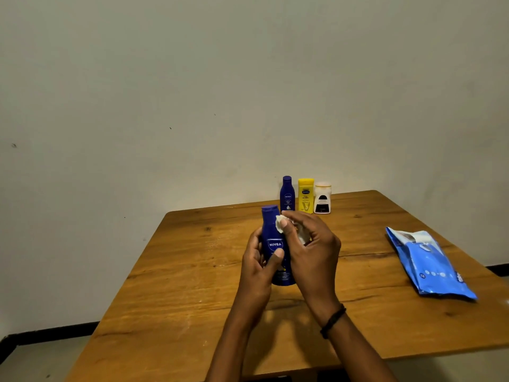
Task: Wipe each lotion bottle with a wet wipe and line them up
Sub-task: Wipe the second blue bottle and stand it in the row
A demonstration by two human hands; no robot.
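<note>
My left hand grips a dark blue lotion bottle upright above the middle of the wooden table, thumb across its label. My right hand holds a crumpled white wet wipe and presses it against the bottle's upper right side, just under the cap. At the table's far edge three bottles stand side by side: a smaller blue bottle, a yellow bottle and a white bottle.
A blue pack of wet wipes lies flat near the table's right edge. A plain wall rises behind the table. Floor with a dark skirting shows at the lower left.
</note>
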